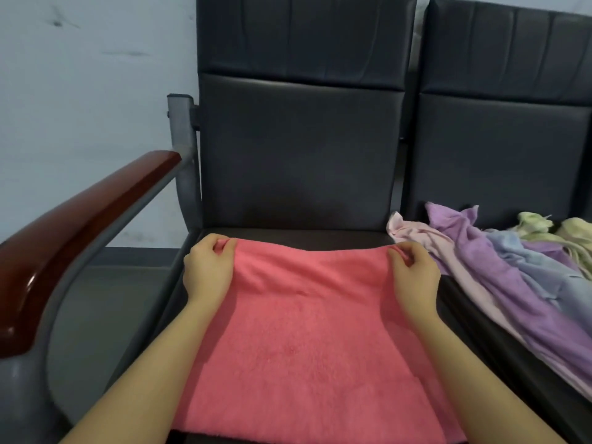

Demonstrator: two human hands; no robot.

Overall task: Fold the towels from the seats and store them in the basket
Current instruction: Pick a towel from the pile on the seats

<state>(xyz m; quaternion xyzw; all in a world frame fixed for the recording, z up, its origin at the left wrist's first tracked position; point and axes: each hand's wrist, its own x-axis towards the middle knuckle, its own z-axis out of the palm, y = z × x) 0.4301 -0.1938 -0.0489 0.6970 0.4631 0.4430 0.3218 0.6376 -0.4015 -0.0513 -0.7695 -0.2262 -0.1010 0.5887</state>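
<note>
Pink towel (307,331) spread flat on the near seat (298,233), far corners pinched in left hand (208,270) and right hand (413,274). Best folded by drawing both corners evenly toward the near edge, keeping edges aligned, then smoothing. Basket not visible.

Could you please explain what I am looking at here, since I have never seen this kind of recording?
There is no machine: a person wears a camera on the head, looking down at their own two hands. This single picture is that view. A pink towel lies spread on a dark seat. The left hand and right hand each pinch a far corner of it. On the neighbouring seat, to the right, lies a heap of unfolded towels in pale pink, purple, blue and yellow. No basket is in view.
</note>
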